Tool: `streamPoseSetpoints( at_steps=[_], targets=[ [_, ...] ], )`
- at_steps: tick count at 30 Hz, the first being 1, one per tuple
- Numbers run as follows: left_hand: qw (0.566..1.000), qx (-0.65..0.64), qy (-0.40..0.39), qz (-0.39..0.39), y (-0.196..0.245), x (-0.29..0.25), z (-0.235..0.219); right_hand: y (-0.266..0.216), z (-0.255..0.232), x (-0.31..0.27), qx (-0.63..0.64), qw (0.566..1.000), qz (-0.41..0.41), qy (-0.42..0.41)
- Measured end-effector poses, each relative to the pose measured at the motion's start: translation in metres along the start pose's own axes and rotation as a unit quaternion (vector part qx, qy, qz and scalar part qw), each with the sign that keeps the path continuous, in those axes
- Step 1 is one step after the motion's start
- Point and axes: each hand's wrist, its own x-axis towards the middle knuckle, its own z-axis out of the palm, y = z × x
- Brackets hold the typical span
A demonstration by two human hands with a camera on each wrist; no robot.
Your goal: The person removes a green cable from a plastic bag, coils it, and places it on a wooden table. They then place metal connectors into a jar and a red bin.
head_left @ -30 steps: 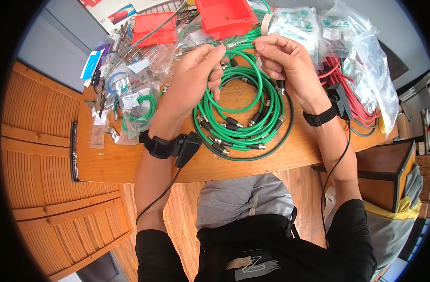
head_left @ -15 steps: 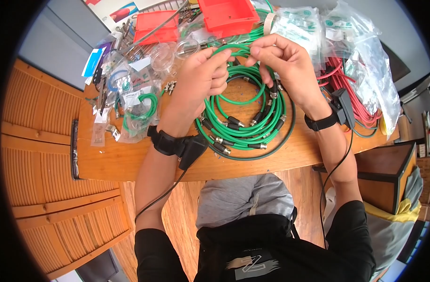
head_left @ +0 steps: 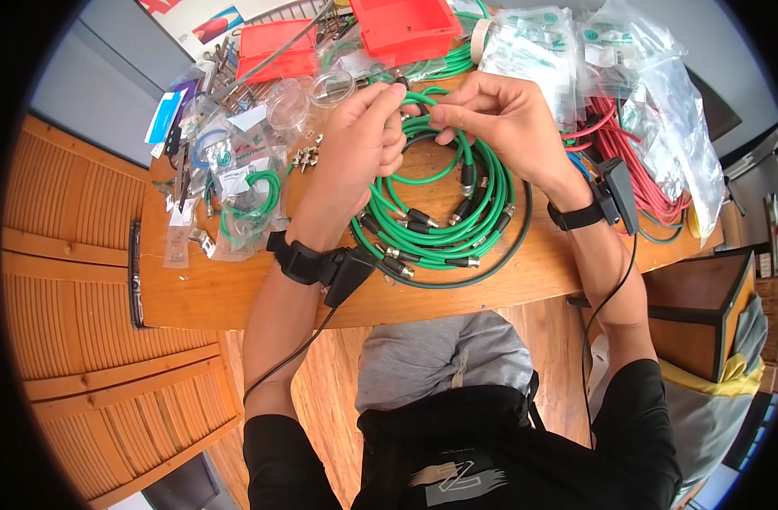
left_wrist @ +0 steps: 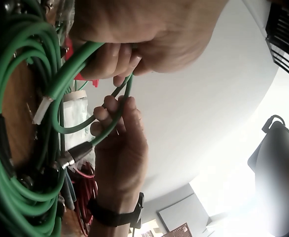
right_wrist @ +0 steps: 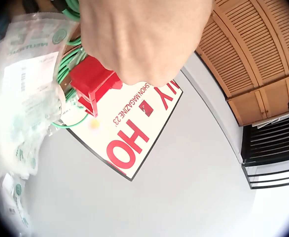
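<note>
So the green cable (left_wrist: 130, 86) is hanging between the left hand (head_left: 361, 140) and right hand (head_left: 508, 123), over the green coils (head_left: 499, 191) on the surface (head_left: 210, 293), its plug (head_left: 468, 174) dangling below the right. I'd be keeping bends wide and letting the cable roll so it isn't kinking. Right grip is pinching it, thumb against fingers; the left's curled fingers are clasping it.

Black short sleeves (head_left: 291, 463); black wrist straps (head_left: 576, 218)

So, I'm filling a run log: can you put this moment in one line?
left hand: grips green cable | right hand: pinches it | coils: on table
</note>
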Motion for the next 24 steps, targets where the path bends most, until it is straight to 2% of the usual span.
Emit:
streamPoseSetpoints(
  at_steps=[4, 7, 10, 13, 17, 19, 22, 24],
  targets=[
    [1.0, -0.019, 0.003, 0.003, -0.001, -0.002, 0.002, 0.004, -0.004, 0.0, -0.011, 1.0, -0.008, -0.026],
    [0.999, -0.037, 0.028, -0.004, -0.001, -0.001, 0.007, 0.009, 0.002, 0.001, -0.015, 0.996, -0.084, -0.01],
    [0.999, -0.029, 0.038, 0.001, -0.004, 0.0, 0.004, -0.005, 0.006, -0.003, -0.023, 1.0, 0.007, 0.017],
    [1.0, -0.01, 0.021, 0.015, -0.007, 0.002, 0.001, -0.003, 0.003, 0.0, 0.056, 0.998, 0.037, 0.015],
    [0.999, -0.027, 0.0, 0.025, -0.014, 0.004, -0.002, -0.001, 0.001, 0.001, 0.112, 0.992, 0.05, 0.036],
    [0.998, -0.044, 0.018, 0.03, -0.013, 0.005, -0.003, 0.003, 0.001, 0.001, 0.111, 0.992, 0.055, 0.04],
    [0.998, -0.043, 0.025, 0.042, -0.008, 0.003, -0.004, 0.01, 0.006, 0.003, 0.115, 0.992, 0.009, 0.053],
    [0.998, -0.038, 0.023, 0.043, -0.007, 0.002, -0.003, 0.013, 0.005, 0.003, 0.036, 0.998, -0.016, 0.055]
  ],
)
